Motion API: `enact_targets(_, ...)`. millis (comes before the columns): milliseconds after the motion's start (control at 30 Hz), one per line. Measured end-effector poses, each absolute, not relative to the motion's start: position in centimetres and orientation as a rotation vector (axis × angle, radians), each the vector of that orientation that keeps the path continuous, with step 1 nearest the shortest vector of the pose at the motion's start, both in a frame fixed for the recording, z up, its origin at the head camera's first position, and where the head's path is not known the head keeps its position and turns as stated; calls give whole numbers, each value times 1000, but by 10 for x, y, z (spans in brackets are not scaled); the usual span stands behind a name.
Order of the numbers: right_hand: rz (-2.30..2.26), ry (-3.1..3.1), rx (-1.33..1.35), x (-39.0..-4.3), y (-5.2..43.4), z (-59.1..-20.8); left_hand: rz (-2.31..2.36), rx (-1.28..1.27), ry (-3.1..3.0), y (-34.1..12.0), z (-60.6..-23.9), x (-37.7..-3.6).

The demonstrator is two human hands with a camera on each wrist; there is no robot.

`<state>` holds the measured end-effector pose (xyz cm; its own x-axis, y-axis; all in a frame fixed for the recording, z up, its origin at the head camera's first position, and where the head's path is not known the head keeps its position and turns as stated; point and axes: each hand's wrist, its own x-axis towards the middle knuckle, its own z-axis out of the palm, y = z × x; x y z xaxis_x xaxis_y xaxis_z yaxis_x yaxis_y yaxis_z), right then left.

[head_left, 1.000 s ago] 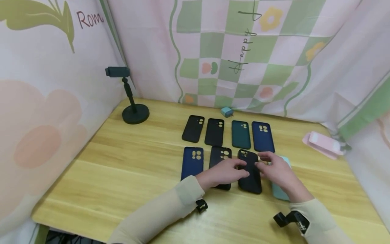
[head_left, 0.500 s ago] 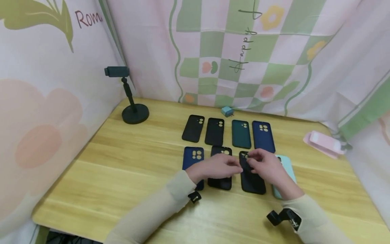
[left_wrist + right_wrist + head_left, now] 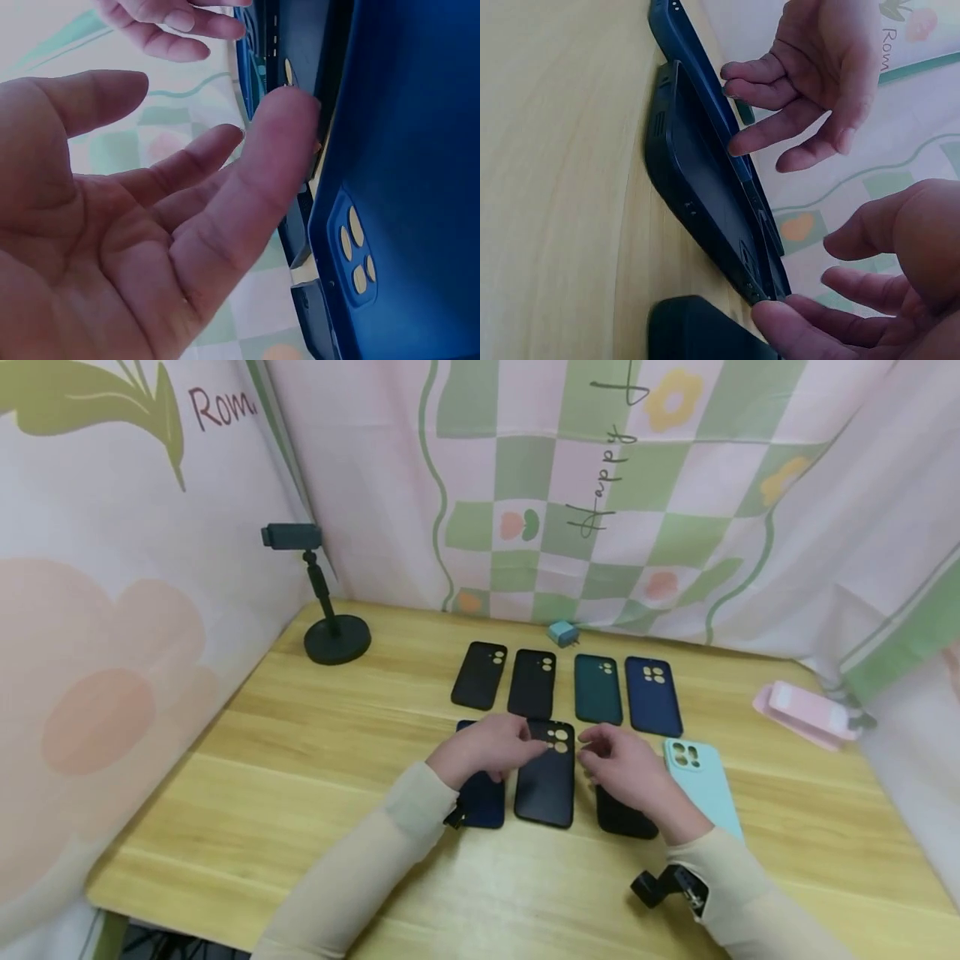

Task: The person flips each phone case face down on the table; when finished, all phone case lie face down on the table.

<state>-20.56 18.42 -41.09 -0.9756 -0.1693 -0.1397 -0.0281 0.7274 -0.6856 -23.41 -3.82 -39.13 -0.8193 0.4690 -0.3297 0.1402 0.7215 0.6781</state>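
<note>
Black phone case (image 3: 547,771), matte, four round camera cutouts at top, flat on wooden table (image 3: 300,760) between both hands. Left hand (image 3: 486,748) fingertip touches its left edge, right hand (image 3: 624,766) just right; both relaxed, fingers apart, gripping nothing

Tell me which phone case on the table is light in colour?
The mint-green phone case, at the right end of the near row, beside the right hand. All the other cases are dark: black, navy or dark green.

Wooden table (image 3: 300,793) bearing phone cases (image 3: 596,689)
</note>
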Motion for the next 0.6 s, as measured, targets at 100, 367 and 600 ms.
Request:
enact_targets(100,-981,2745,-187,-206,182,-409,896,445,2418,-36,-393,-233)
enact_targets(367,-950,2721,-202,-210,173,-409,905,445,2405,-31,-395,-231)
enact_targets(600,-1096,2642,-96,-213,171,-412,909,523,2441,-29,-397,-229)
